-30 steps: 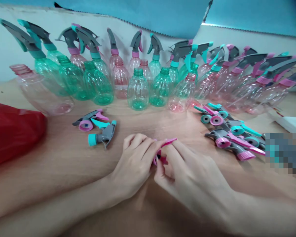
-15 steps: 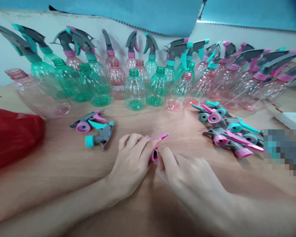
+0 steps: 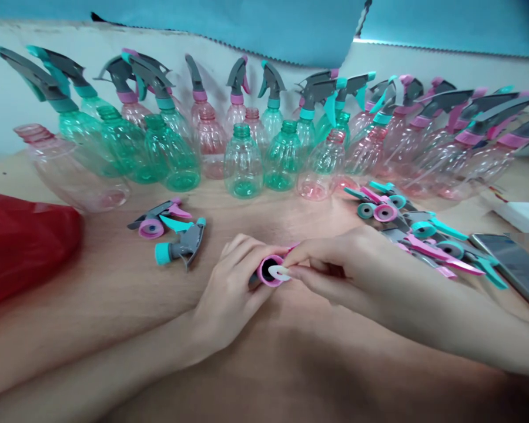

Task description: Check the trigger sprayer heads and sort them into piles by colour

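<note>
My left hand (image 3: 233, 288) is closed around a spray head with a pink screw cap (image 3: 268, 271), its open end turned toward me. My right hand (image 3: 335, 271) pinches a small white ring-shaped washer (image 3: 279, 272) at the mouth of that cap. Both hands rest low over the wooden table (image 3: 114, 294), near its middle.
Two loose spray heads (image 3: 171, 229) lie left of my hands; a pile of several more (image 3: 414, 229) lies to the right. Green and pink plastic bottles (image 3: 243, 161), some with heads fitted, line the back. A red bag (image 3: 22, 241) sits at left, a phone (image 3: 511, 267) at right.
My left hand has turned the spray head so the pink cap's opening faces me. My right hand has shifted up and now holds a white washer at the cap's mouth.
</note>
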`<act>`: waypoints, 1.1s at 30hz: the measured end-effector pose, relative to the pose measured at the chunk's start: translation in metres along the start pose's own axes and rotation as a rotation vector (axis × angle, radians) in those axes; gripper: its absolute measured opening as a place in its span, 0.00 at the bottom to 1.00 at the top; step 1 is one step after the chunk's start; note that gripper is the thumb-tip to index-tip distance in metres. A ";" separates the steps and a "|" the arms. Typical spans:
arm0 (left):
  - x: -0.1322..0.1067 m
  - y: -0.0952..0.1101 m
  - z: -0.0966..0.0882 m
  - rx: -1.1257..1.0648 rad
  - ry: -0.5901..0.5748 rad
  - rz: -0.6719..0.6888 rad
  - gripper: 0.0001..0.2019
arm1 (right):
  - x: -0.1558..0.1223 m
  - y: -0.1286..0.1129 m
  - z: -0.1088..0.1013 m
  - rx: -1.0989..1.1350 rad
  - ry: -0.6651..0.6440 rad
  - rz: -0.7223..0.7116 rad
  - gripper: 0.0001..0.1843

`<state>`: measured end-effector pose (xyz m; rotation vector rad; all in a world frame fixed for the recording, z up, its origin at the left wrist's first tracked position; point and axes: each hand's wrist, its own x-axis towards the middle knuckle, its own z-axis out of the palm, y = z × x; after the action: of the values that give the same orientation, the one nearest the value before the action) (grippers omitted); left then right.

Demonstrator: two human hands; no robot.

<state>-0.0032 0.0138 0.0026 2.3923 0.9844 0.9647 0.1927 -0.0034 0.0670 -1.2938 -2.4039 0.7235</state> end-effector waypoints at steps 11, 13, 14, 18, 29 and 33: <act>-0.005 -0.001 0.003 -0.052 -0.019 -0.012 0.07 | 0.012 0.013 0.013 0.122 0.114 -0.032 0.03; -0.005 0.000 0.003 -0.050 -0.010 0.002 0.07 | 0.011 0.014 0.017 0.090 0.165 -0.072 0.05; -0.005 0.000 0.003 -0.050 -0.012 0.004 0.07 | 0.011 0.014 0.017 0.062 0.164 -0.087 0.05; -0.005 -0.002 0.001 -0.064 -0.039 0.010 0.05 | 0.009 0.010 0.014 -0.067 0.078 -0.165 0.06; -0.006 -0.002 0.001 -0.010 -0.079 0.033 0.09 | 0.005 0.011 0.008 -0.055 0.069 -0.198 0.05; -0.006 -0.001 0.001 -0.014 -0.087 0.038 0.09 | 0.004 0.011 0.009 -0.032 0.105 -0.201 0.05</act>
<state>-0.0058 0.0103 -0.0018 2.4273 0.9010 0.8702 0.1932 0.0024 0.0533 -1.0533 -2.4244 0.5490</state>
